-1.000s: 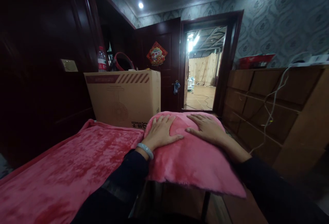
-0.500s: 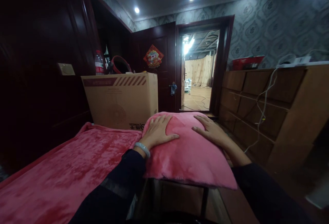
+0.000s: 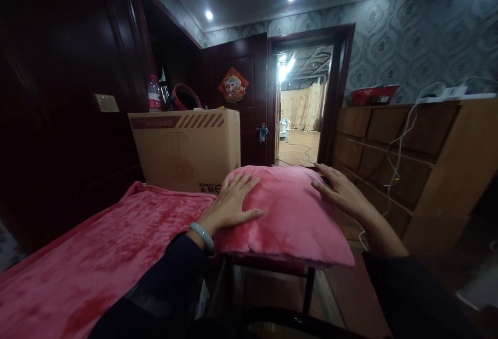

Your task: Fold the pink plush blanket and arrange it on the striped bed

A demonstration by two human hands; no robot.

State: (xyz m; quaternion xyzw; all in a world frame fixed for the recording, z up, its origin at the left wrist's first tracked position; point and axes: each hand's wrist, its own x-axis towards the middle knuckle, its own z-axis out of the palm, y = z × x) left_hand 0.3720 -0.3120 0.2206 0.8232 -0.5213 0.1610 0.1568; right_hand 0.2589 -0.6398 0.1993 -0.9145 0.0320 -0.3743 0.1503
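A plump pink plush pillow [image 3: 290, 214] rests on a dark metal frame [image 3: 309, 289] in front of me. My left hand [image 3: 229, 201] lies flat on the pillow's left side, fingers spread, a pale bangle on the wrist. My right hand [image 3: 342, 191] rests at the pillow's right edge with its fingers apart. Neither hand grips anything. To the left, a pink plush blanket [image 3: 101, 256] covers a bed.
A large cardboard box [image 3: 187, 147] stands behind the bed, with a water bottle [image 3: 154, 94] and a red ring-shaped object [image 3: 185, 97] behind it. A wooden cabinet [image 3: 420, 157] with hanging white cables lines the right. An open doorway [image 3: 299, 116] leads to a lit room.
My hands have slid apart over the pillow: the left toward its left side, the right out to its right edge. The view has shifted slightly.
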